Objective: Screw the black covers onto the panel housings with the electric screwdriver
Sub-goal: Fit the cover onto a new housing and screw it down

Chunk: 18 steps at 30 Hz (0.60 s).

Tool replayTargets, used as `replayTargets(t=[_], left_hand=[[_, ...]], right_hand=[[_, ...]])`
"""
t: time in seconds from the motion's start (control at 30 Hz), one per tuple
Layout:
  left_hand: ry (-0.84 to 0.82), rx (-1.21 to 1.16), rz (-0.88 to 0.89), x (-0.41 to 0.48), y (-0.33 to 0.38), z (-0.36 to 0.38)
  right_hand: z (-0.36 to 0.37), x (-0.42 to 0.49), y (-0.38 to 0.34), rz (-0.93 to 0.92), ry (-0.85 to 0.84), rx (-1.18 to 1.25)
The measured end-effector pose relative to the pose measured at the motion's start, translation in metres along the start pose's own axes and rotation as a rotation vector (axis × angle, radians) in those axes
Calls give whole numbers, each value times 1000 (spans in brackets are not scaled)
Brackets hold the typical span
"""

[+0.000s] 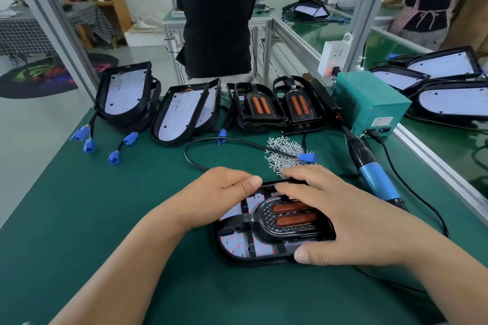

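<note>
Hands meet on the panel housing [237,245] lying flat on the green worktop [105,219] right in front of us; our left grip [221,192] has its fingers curled at the housing's far left corner with the thumb pressed on the rim, pinching it; our right grip [343,216] lies spread with fairly straight fingers over the black cover [287,221], its thumb on the near rim. The cover, with two orange strips, sits inside the housing towards its right end; a black cable [211,145] loops from the housing to a blue connector [307,158] lying on a heap of screws [285,150] just beyond our hands. The electric screwdriver [375,174] lies on the worktop to the right, untouched, its lead running to a teal power box [369,103]. Along the far edge we see two uncovered housings [124,92] leaning up, and two covered housings [257,108] beside them.
</note>
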<state>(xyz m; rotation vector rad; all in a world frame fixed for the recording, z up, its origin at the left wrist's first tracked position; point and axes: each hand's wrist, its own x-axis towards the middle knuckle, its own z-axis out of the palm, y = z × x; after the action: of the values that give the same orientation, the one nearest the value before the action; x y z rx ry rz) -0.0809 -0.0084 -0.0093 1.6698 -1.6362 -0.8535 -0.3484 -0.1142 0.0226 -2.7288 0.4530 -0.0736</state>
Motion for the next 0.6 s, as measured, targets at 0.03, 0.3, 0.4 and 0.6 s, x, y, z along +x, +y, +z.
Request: replayTargets(t=[0.03,0.3,0.4,0.6], left_hand=[[6,-10,-6,0,0,0],[-43,-131,-96,1,-2,-1],[-19,-90,-72,1,3,-2],[-26,-111,-87,4,3,-1]], right_hand=[[0,2,1,-14,17,-25],[7,-3,-8,-86,147,-147],[5,-2,-12,-90,150,-182],[5,-8,-6,-89,93,-104]])
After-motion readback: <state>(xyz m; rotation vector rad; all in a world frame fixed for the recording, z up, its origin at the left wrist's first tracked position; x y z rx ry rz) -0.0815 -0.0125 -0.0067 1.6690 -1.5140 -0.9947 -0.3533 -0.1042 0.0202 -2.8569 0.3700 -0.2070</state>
